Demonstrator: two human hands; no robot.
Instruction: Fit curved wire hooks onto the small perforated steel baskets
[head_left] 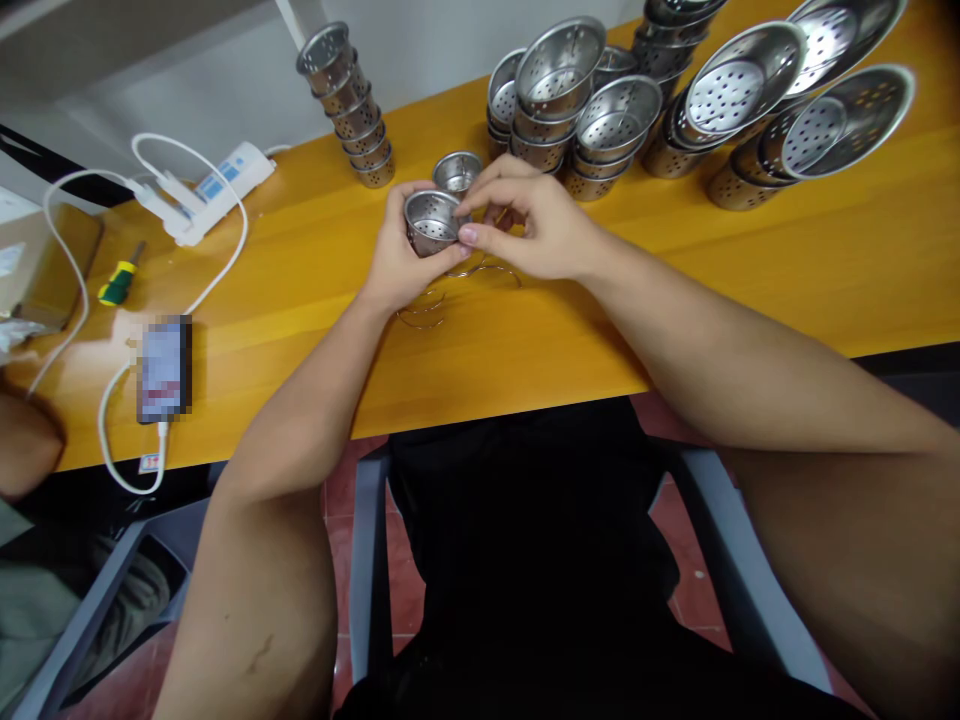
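Observation:
My left hand [401, 250] is wrapped round a small perforated stainless steel cup [433, 222], its mouth tilted up toward me. The right hand [529, 218] has thumb and fingertips closed at the cup's right rim; whether a small part sits between them I cannot make out. Just behind stands another small perforated cup [458, 172]. Thin curved metal wires [491, 268] lie on the table beneath and beside my hands, with more wire pieces [421, 312] to the left.
Stacked perforated cups [356, 110] rise at the back left. More stacks [559, 90] and flared strainer baskets [814, 135] stand at the back right. On the left are a power strip [229, 185], white cables, a screwdriver [120, 282] and a phone [163, 370]. Another person's arm [26, 445] shows at far left.

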